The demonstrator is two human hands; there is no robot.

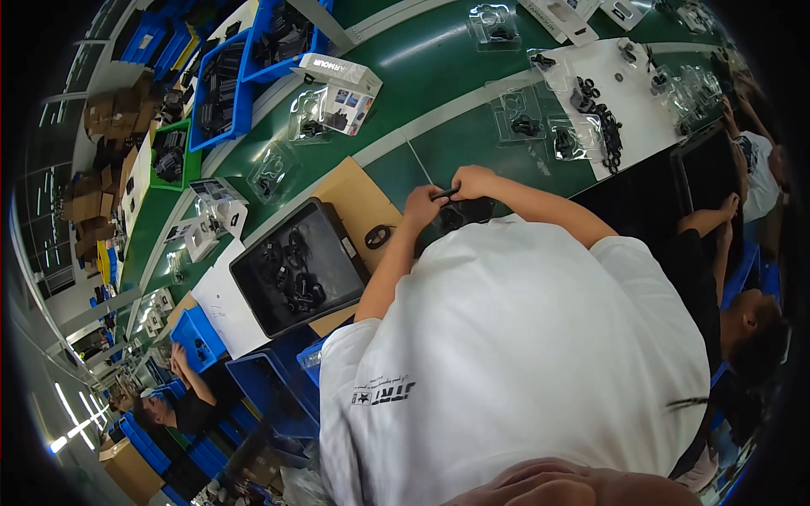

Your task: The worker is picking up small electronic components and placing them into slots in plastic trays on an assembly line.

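My left hand point(422, 207) and my right hand point(475, 182) meet over the green table, just in front of my body. Between their closed fingers is a small dark strip-like part point(444, 194), one end in each hand. What exactly it is cannot be made out. Right below the hands, close to my white shirt, lie some black parts point(462, 214), partly hidden. To the left of my left forearm, a black ring-shaped piece point(378, 237) rests on a brown cardboard sheet point(359, 187).
A black tray point(336, 291) of black parts stands at left. Clear plastic blisters point(516, 114) and opened white boxes point(344, 94) lie along the green conveyor point(422, 63). Black rings and parts cover some of a white sheet point(650, 110) at right. Co-workers sit on both sides.
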